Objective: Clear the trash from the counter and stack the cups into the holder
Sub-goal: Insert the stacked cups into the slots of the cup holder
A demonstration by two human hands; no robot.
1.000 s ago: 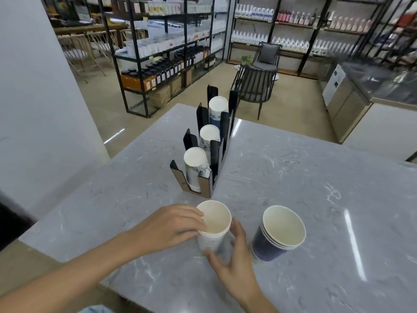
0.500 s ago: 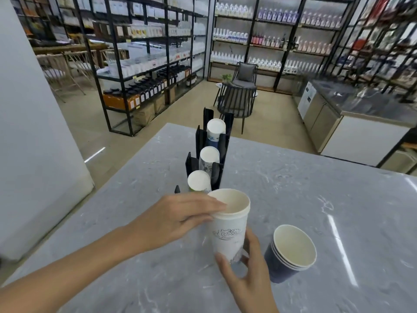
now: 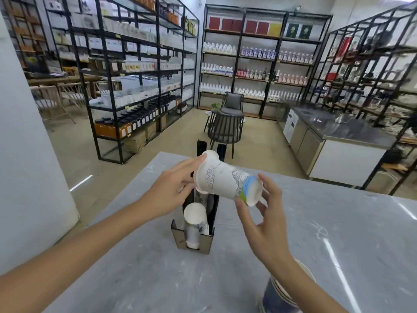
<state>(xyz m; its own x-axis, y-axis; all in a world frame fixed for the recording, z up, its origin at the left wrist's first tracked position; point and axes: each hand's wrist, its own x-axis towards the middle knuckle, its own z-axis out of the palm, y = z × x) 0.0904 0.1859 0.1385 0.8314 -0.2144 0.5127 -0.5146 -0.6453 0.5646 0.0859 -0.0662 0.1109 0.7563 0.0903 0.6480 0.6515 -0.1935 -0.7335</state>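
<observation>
A white paper cup (image 3: 225, 179) with line drawings and a blue-green base lies on its side in the air above the black cup holder (image 3: 194, 241). My left hand (image 3: 171, 190) grips its rim end, which points left and away. My right hand (image 3: 259, 213) grips its base. The holder's near slot carries a stack of white cups (image 3: 195, 222); the slots behind are mostly hidden by my left hand and the held cup. A stack of dark blue cups (image 3: 279, 297) stands on the grey marble counter (image 3: 338, 245) at the lower right, partly covered by my right forearm.
The counter's far edge runs just behind the holder. Beyond it stand a dark chair (image 3: 225, 127), black metal shelves with bottles (image 3: 135, 71), and a steel work counter (image 3: 338, 132) at the right. A white wall (image 3: 29, 154) lies to the left.
Both hands have lifted the white cup off the counter and tipped it from upright onto its side above the holder. The camera view has tilted up.
</observation>
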